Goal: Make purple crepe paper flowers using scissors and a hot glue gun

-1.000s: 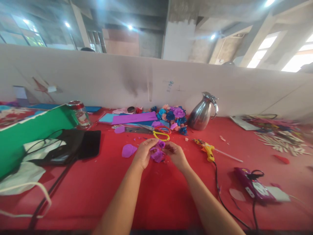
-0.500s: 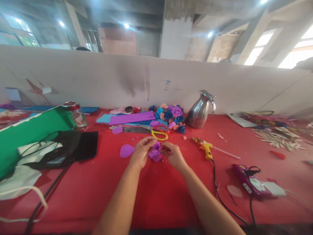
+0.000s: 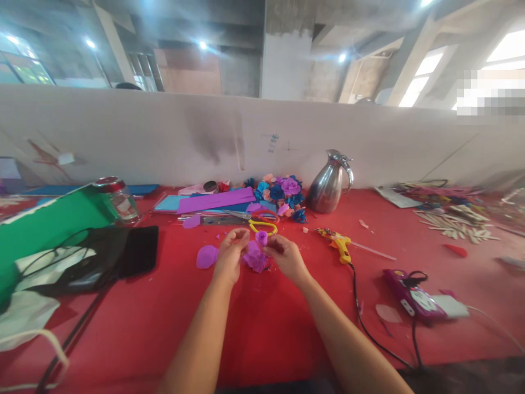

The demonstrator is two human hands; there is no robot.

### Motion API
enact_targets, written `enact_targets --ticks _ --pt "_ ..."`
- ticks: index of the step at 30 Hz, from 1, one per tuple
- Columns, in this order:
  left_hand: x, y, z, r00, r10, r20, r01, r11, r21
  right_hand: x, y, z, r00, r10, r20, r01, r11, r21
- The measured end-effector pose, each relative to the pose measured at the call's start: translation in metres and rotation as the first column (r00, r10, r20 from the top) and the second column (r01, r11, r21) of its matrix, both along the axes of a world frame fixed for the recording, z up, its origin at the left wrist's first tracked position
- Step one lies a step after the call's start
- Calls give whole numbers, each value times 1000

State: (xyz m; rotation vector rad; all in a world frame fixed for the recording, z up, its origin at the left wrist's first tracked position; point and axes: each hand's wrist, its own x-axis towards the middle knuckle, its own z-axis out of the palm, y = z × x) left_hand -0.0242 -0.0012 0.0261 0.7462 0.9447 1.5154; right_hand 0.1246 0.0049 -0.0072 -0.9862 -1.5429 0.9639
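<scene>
The right hand (image 3: 286,256) grips a bud (image 3: 261,237) above the table (image 3: 262,334), petals (image 3: 255,259) lying just below. Beyond the grip lie scissors (image 3: 253,223); behind them, paper sheets (image 3: 216,201), then flowers (image 3: 290,186) and a jug (image 3: 326,189) rightward. A glue gun (image 3: 341,246) lies right of the grip, a phone (image 3: 141,251) well left.

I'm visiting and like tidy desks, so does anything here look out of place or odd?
Nothing looks spilled. Two small oddities: the yellow glue gun, a heating tool, lies directly on the red tabletop near loose paper scraps, and dark smudges, perhaps stains, mar the pale partition.
</scene>
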Motion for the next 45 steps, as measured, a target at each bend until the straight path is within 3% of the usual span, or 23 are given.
enact_targets --ticks 5,8,16,22,35,40,45 --pt "1 0 -6 975 -86 -205 98 994 49 3 2 -3 976 -171 137 158 982 100" --pt "4 -3 -6 938 -55 -341 97 990 106 5 1 -1 959 -211 190 179 968 173" --pt "6 -5 -3 897 4 -441 70 986 152 7 -4 8 943 -237 233 181 954 238" --pt "5 -2 -7 926 -20 -378 74 989 129 6 -1 4 964 -212 159 178 963 203" --pt "5 -3 -7 936 -68 -346 125 982 144 1 5 -1 987 -39 -153 21 993 -118" --pt "6 -3 -7 940 -98 -326 141 984 113 0 2 1 993 -92 -76 88 994 -60" --pt "6 -3 -6 950 -133 -282 151 988 42 3 -1 2 979 -176 105 166 981 100"
